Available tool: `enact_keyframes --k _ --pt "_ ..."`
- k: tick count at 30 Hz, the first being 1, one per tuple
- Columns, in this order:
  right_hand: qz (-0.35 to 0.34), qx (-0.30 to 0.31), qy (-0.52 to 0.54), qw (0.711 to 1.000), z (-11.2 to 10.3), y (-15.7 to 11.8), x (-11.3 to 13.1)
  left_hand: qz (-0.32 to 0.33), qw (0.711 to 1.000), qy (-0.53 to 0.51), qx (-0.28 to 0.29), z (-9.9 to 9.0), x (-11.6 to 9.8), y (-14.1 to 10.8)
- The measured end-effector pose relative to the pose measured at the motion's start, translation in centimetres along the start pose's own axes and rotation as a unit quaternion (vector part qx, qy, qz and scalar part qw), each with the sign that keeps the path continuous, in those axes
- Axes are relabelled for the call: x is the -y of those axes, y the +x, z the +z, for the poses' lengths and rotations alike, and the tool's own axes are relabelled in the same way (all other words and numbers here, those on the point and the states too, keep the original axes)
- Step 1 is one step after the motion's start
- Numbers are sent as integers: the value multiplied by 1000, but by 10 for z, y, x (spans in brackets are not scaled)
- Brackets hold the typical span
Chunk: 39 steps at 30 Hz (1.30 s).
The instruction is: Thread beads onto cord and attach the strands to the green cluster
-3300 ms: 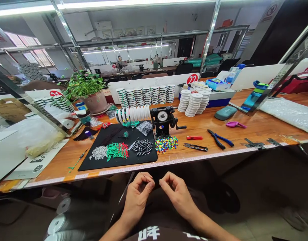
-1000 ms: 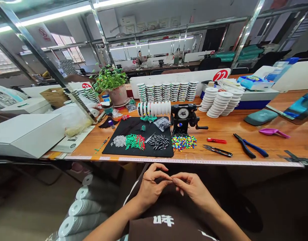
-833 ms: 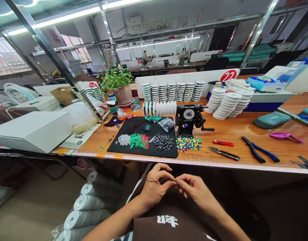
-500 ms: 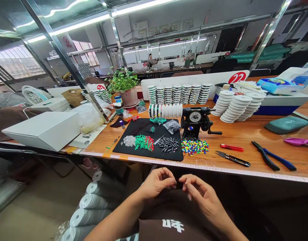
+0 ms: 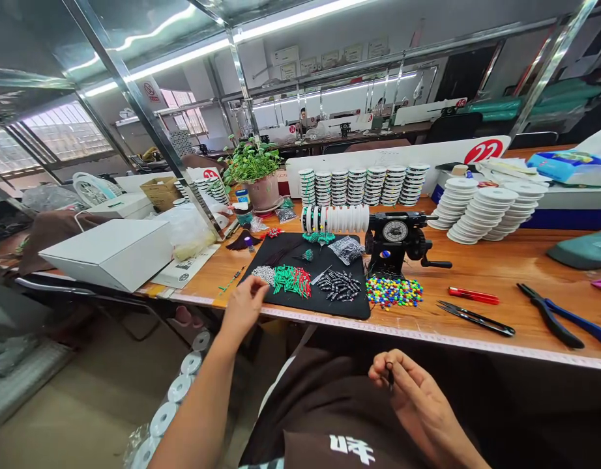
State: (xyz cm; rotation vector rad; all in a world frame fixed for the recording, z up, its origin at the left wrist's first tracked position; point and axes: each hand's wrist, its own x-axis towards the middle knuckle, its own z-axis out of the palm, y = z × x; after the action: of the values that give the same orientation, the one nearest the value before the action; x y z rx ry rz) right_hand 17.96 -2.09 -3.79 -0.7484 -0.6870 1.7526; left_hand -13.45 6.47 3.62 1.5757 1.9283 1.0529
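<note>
Pinching small dark piece [image 5: 389, 376] in our right hand [image 5: 412, 391], fingers closed on it; our left hand [image 5: 244, 305] hovered, fingers half open, over table edge [image 5: 447, 342], near silver beads [image 5: 264, 275] on black mat [image 5: 352, 306].

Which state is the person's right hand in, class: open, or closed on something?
Closed on something: the right hand pinches a small dark piece between thumb and fingertips; it is too small to identify.

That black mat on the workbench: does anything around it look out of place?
The multicoloured beads sit loose on the wooden bench, just off the black mat, unlike the parts on it, so they look spilled.
</note>
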Motion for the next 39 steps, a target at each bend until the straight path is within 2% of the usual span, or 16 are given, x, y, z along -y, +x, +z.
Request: enact_keyframes --k 2,5,7,11,16,23,25,27,30,32,35,39 --pt "6 6 -5 1000 -4 2 -4 -15 995 76 -57 -21 16 16" --pt "12 13 -4 1000 -6 4 -10 -36 983 157 -89 -38 33 32" --pt "17 14 -4 1000 -7 5 -13 -42 977 189 -86 -41 40 40" --pt "23 20 -12 999 -7 5 -14 -35 975 215 -49 -35 47 51" --pt "31 16 -21 999 -6 5 -12 -16 980 196 -39 -30 45 57" --pt "40 26 9 999 -6 3 -7 3 994 68 -85 -37 20 48" --pt "67 24 45 996 -4 1 2 5 998 -6 -59 -30 7 37" --pt "97 15 77 992 0 -2 12 5 996 -91 1 -13 -7 20" --pt "115 11 107 987 6 -9 23 -11 971 -210 113 23 -26 -14" --pt "115 21 122 986 9 -14 25 -38 947 -272 165 48 -31 -37" --pt "105 29 144 984 7 -18 20 -90 914 -346 191 77 -32 -60" --pt "104 22 151 983 4 -19 15 -148 884 -406 177 93 -29 -69"
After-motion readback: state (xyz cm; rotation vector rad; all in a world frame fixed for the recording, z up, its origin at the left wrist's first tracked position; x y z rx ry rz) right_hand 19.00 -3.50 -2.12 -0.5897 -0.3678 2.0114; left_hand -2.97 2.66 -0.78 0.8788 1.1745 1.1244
